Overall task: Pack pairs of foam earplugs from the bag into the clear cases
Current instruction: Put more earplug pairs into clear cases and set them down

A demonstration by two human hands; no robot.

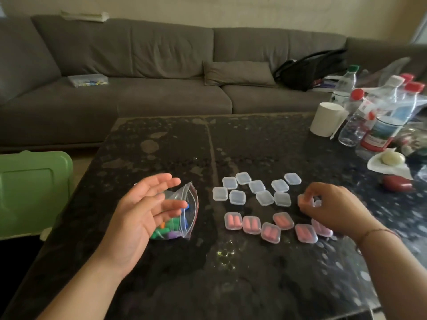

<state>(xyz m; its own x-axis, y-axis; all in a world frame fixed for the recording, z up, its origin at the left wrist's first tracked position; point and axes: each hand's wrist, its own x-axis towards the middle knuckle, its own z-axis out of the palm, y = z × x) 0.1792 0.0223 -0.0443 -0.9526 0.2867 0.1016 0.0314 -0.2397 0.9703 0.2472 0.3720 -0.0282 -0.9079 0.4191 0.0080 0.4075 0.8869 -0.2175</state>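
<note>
**Foam plugs light and squashy, cases small and slick**

Foam earplugs [172, 227], green, blue and purple, lay heaped in a zip bag [184, 204] left of centre in the frame, its mouth gaping toward the right. The left hand [143, 213] hovered over the bag with its grip spread, fingers straight and nothing held. The right hand [332, 206] sat at centre right, its grip pinching a clear case [306, 200] between curled fingertips; whether the lid stood open could not be told.

Plugs like these probably weighed next to nothing and gave under pressure, so a gentle two-finger pinch at mid-length would likely serve; squeezed hard, they would deform and spring back. The bag was thin film and would likely slide or crumple unless one hand steadied it near the zip edge. The cases looked stiff, smooth and light, apt to skate on the glossy counter [231, 273]; holding one by its side walls seemed safest.

Nine empty cases [256, 187] clustered above a row of filled cases [251, 225] holding pink pairs, some touching, so a careless sweep could scatter them. Open counter lay toward the bottom of the frame and above the cluster. Bottles [379, 116] crowded the upper right, well apart from the work, and the counter's left edge ran close beside the left forearm.
</note>
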